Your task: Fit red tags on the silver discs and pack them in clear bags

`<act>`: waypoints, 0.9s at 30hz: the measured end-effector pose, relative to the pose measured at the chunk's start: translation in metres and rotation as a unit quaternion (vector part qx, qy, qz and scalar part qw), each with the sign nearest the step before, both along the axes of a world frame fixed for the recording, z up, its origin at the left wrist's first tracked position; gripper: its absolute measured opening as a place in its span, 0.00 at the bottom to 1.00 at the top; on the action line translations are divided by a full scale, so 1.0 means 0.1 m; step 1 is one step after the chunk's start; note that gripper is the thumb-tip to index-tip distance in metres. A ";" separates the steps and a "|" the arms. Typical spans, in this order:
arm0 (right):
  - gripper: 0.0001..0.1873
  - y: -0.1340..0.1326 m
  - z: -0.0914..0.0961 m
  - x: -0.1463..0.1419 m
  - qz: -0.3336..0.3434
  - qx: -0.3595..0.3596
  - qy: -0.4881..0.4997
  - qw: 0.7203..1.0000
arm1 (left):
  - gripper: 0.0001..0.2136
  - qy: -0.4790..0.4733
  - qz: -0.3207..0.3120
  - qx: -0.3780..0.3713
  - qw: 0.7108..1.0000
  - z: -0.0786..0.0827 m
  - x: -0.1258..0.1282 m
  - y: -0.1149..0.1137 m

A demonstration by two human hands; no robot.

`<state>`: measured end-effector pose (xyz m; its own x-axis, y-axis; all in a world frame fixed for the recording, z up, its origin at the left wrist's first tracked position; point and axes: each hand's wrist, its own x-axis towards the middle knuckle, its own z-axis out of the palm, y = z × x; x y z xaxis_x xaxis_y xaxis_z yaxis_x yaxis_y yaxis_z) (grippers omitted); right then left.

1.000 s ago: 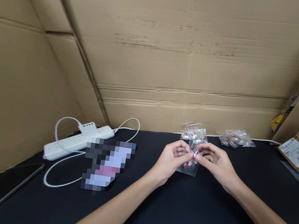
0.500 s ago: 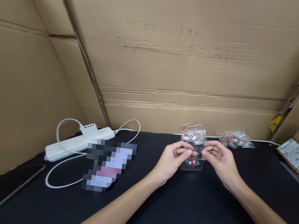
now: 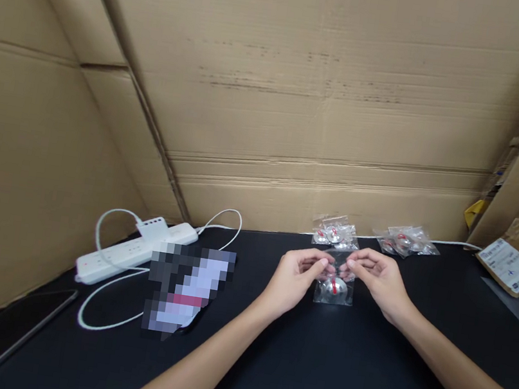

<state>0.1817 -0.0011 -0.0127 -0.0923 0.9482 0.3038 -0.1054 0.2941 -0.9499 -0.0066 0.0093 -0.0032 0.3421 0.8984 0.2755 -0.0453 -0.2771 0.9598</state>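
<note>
Between my hands is a small clear plastic bag (image 3: 322,298), with a round silvery piece (image 3: 337,290) carrying a red strip in its lower part. My left hand (image 3: 300,277) pinches the bag's upper left edge between thumb and fingers. On the upper right edge, my right hand (image 3: 376,278) has its thumb and fingers closed in a pinch. Just beyond my fingers lies a pile of similar clear bags (image 3: 335,230) holding silvery and red pieces. Another such pile (image 3: 406,241) rests farther right.
A white power strip (image 3: 134,250) with a plugged-in charger and looping white cable lies at left. Near it is a pixelated phone-like object (image 3: 191,291). A dark flat panel (image 3: 19,331) sits at lower left, a labelled brown package (image 3: 517,262) at right. Cardboard walls (image 3: 265,91) enclose the black table (image 3: 310,377).
My right hand has come slightly left and its pinch has closed on the bag's upper edge. The silvery piece now shows more plainly below my fingers.
</note>
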 end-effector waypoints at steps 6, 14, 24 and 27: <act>0.12 0.01 -0.02 0.01 -0.036 -0.013 0.029 0.999 | 0.10 0.004 0.015 0.017 1.000 0.03 -0.03 0.00; 0.12 -0.01 0.02 -0.01 -0.058 -0.015 0.046 0.997 | 0.09 -0.006 0.011 0.026 1.000 0.09 -0.01 -0.04; 0.05 -0.03 0.04 0.04 -0.044 0.018 0.026 0.999 | 0.07 -0.033 -0.047 -0.003 0.998 0.08 -0.06 0.00; 0.07 -0.04 0.06 0.04 -0.033 0.029 0.028 0.999 | 0.08 -0.040 -0.049 -0.018 0.998 0.09 -0.07 -0.01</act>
<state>0.1860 -0.0055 -0.0068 -0.0119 0.9326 0.3608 -0.1360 0.3559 -0.9246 -0.0133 0.0081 0.0062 0.4068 0.8717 0.2732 -0.1474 -0.2325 0.9614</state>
